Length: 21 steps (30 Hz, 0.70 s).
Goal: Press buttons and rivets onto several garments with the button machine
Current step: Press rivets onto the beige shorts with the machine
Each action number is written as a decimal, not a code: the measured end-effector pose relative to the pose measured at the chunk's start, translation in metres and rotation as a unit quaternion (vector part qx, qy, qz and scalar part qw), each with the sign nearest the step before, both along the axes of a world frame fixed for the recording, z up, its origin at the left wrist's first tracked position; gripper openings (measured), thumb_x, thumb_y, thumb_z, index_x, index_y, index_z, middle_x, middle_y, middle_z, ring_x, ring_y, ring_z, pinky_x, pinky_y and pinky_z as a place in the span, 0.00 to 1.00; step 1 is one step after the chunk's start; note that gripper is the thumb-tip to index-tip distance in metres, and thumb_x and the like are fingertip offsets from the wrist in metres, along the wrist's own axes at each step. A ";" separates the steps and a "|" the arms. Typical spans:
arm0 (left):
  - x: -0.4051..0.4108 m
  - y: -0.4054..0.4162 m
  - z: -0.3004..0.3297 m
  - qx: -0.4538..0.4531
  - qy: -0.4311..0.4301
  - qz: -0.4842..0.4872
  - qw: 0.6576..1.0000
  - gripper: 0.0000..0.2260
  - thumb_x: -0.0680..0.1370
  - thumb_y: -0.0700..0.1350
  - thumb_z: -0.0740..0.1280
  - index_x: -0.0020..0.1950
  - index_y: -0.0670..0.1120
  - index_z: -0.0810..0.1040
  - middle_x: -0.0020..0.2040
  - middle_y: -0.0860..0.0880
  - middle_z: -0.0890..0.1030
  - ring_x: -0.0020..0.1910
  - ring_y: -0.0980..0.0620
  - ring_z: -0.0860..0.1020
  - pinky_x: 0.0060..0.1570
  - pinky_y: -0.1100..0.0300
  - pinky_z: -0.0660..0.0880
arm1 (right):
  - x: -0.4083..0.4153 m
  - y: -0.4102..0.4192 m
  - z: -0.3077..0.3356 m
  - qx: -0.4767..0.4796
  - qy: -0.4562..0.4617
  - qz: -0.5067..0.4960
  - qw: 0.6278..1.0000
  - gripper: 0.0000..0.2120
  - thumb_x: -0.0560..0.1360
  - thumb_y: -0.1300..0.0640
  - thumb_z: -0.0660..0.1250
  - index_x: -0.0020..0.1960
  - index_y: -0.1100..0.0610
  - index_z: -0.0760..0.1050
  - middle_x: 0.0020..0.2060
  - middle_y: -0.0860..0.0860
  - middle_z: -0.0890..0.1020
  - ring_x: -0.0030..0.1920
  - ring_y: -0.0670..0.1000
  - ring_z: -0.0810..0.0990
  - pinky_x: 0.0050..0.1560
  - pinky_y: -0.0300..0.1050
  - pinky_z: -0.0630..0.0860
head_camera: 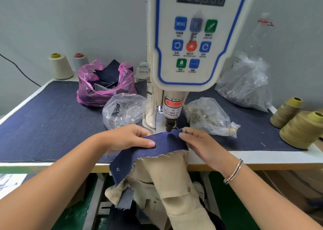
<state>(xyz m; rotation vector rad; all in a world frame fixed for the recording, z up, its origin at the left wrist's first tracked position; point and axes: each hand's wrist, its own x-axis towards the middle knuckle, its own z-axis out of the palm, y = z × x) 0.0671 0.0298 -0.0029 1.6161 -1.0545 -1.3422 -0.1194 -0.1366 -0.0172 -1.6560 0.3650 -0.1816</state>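
Right, denim strip [148, 153]: dark navy, long & narrow, frayed white threads along lower edge; top end lies flat on desk edge under the machine's punch, rest droops off the front toward the floor.
Rivet [118, 169]: one small metal eyelet visible in the hanging part of the strip, near its left edge.
Left hand [127, 139]: lies on the strip's left side, thumb flat on top of the cloth, fingers curled over its far edge, pinching it.
Right hand [197, 140]: holds the strip's right end, fingertips curled at the cloth's far corner just beside the punch; silver bangles on the wrist.
Button machine [190, 37]: cream body w/ blue trim, dark digit display up top, blue/green/red buttons on the panel; red warning label on the barrel below.
Punch [169, 126]: dark tip, just above the strip's far edge, between the two hands; can't tell if touching.
Desk [49, 121]: covered w/ dark blue denim, white rim at front.
Clear bags: one [122, 111] left of the machine, one [208, 116] right, both w/ small metal parts inside; a bigger one [244, 83] at back right.
Pink bag [104, 83]: back left, holds dark denim scraps.
Thread cones: cream [61, 67] & grey [80, 60] at back left, olive pair [297, 125] far right.
Beige garment [171, 186]: hangs below the desk front, under the strip.
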 end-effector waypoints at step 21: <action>0.007 -0.008 -0.037 -0.059 0.137 0.085 0.985 0.24 0.57 0.55 0.82 0.45 0.43 0.83 0.43 0.43 0.83 0.38 0.51 0.81 0.40 0.62 0.78 | 0.013 0.001 -0.036 0.132 -0.078 -0.090 0.984 0.12 0.77 0.58 0.64 0.36 0.50 0.78 0.34 0.52 0.75 0.36 0.47 0.71 0.38 0.41 0.69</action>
